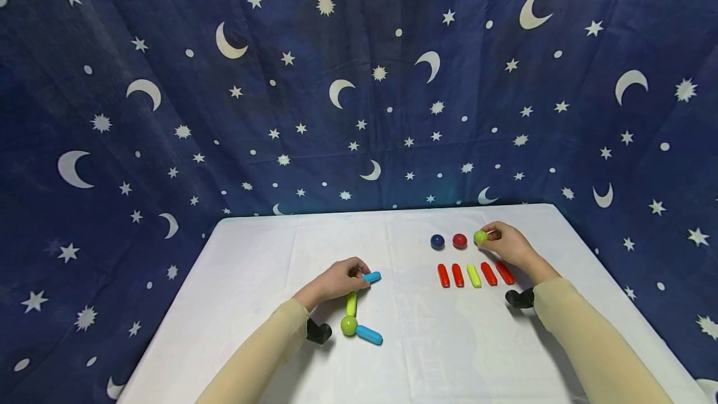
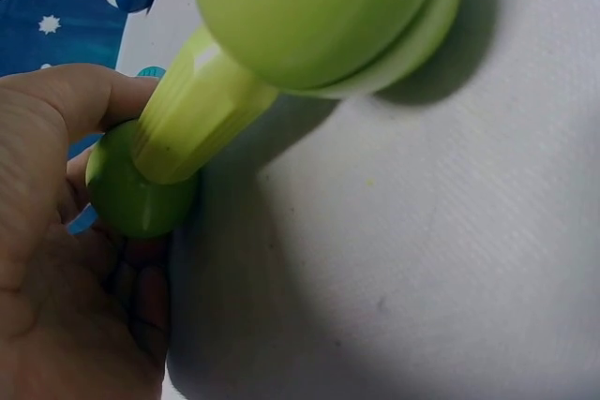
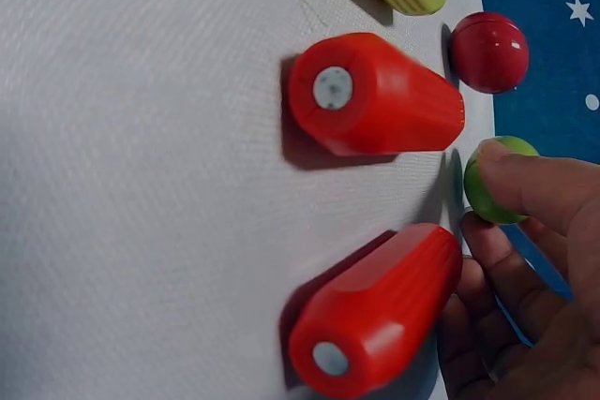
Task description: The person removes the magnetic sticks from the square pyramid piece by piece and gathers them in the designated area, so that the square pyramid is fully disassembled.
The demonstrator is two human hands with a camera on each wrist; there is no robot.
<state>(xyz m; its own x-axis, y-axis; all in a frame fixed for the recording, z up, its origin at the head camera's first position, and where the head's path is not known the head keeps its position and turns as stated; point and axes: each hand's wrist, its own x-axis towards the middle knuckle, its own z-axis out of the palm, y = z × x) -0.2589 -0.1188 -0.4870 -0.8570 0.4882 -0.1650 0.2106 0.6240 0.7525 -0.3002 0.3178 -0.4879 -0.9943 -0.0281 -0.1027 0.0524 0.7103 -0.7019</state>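
On the left of the white surface (image 1: pixel 415 360), an assembly of toy rods and balls is attended to by the left hand (image 1: pixel 339 277). A yellow-green rod (image 1: pixel 351 304) is joined at its near end to a near green ball (image 1: pixel 349 325), from which a near blue rod (image 1: pixel 369 335) extends to the right. At the other end of the rod, a far green ball (image 2: pixel 141 194) is gripped between the curled fingers of the left hand. A far blue rod (image 1: pixel 373 277) projects to the right from beneath these fingers; whether it is joined to the gripped ball cannot be told.

On the right, a loose green ball (image 1: pixel 480 237) is pinched between the thumb and fingers of the right hand (image 1: pixel 507 245); whether it is clear of the surface cannot be confirmed. To its left, a red ball (image 1: pixel 460 241) and a dark blue ball (image 1: pixel 437 242) are set in line. Nearer the wearer, a row is formed by four red rods (image 1: pixel 488 274) and a yellow rod (image 1: pixel 473 275), the yellow one placed in the middle. Grey discs are seen in the ends of two red rods in the right wrist view. The surface is backed by a dark blue curtain (image 1: pixel 359 142) printed with moons and stars.
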